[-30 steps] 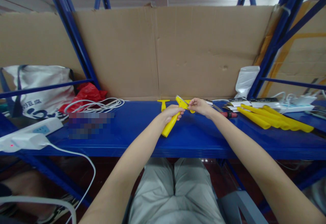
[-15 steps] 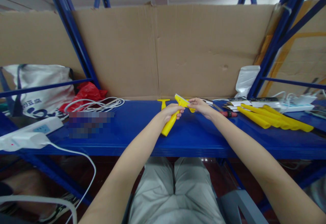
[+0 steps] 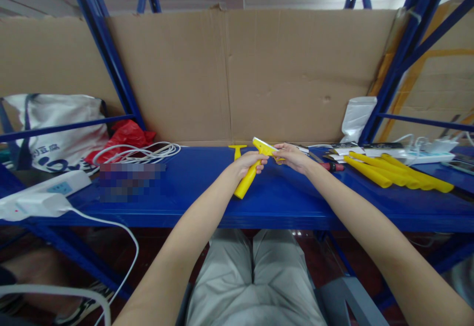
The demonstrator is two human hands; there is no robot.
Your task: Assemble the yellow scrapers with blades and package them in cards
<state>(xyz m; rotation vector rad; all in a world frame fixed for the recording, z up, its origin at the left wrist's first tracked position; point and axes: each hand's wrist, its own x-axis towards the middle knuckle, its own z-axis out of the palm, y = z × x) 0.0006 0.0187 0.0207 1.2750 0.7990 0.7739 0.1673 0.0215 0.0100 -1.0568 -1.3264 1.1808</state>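
Note:
My left hand [image 3: 250, 162] grips the handle of a yellow scraper [image 3: 245, 182], held tilted above the blue shelf [image 3: 207, 192]. Its head [image 3: 262, 145] points up and to the right. My right hand [image 3: 292, 156] pinches the right end of that head, where a small yellow piece sits; I cannot tell whether the piece is separate from the head. Another yellow T-shaped part [image 3: 237, 151] lies on the shelf just behind my left hand.
Several yellow handles [image 3: 398, 176] lie at the right beside a red-handled tool [image 3: 331, 166], small packets [image 3: 346, 149] and a white power strip [image 3: 429, 157]. Coiled white cable [image 3: 140, 153], a red bag [image 3: 124, 136], a tote bag [image 3: 55, 128] and power strips [image 3: 40, 195] sit left. Cardboard [image 3: 281, 74] backs the shelf.
The scraper head has tipped slightly flatter and my right hand has shifted a little left along it. Both hands otherwise stay in place.

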